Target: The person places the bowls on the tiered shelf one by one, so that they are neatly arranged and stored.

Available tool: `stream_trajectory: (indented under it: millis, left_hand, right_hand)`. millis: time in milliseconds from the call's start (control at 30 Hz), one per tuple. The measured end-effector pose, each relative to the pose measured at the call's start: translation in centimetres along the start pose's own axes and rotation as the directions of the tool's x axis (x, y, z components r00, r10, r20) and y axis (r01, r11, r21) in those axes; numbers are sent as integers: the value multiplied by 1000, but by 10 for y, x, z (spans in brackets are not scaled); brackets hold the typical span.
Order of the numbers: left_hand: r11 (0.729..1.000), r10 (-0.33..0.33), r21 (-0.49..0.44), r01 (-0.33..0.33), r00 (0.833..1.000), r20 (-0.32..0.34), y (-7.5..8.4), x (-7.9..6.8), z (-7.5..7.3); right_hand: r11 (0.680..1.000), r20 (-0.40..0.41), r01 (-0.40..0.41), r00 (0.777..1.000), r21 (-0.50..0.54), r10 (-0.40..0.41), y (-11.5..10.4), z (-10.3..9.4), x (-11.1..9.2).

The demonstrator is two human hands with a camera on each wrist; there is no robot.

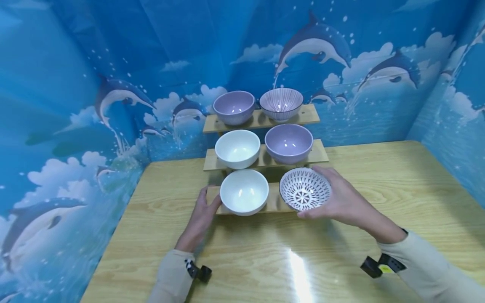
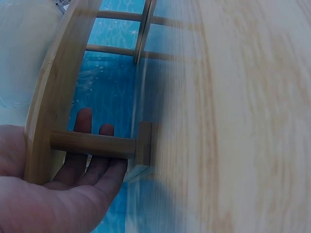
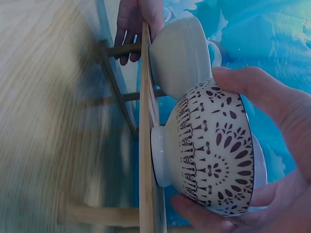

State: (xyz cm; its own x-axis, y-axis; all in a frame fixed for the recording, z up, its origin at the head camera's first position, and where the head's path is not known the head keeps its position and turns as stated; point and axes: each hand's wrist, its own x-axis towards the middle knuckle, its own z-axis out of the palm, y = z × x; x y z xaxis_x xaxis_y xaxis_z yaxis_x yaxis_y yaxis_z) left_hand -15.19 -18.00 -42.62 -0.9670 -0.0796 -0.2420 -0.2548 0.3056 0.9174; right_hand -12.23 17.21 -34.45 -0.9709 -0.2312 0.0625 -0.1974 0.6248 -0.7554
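Note:
My right hand grips a white bowl with a dark petal pattern by its right side, thumb at the near rim. In the right wrist view, the patterned bowl has its foot against the lowest board of a wooden tiered stand. At that board's left end, my left hand holds the stand. The left wrist view shows its fingers curled behind a round wooden post, beneath the board. A plain white bowl sits between the hands on the same board.
On the middle board stand a white bowl and a purple bowl. The top board bears another purple bowl and a striped bowl. A dolphin-printed blue backdrop rises behind the wooden table.

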Motion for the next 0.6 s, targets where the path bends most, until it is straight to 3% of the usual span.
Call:
stream_trajectory:
  millis: [400, 600]
  left_hand:
    - [997, -74, 17, 75, 997, -14, 1, 0, 1]
    - [998, -52, 19, 52, 998, -19, 1, 0, 1]
  right_hand:
    - [1000, 27, 4, 1000, -19, -3, -6, 10, 4]
    - [1000, 40, 8, 999, -24, -7, -7, 9, 4]
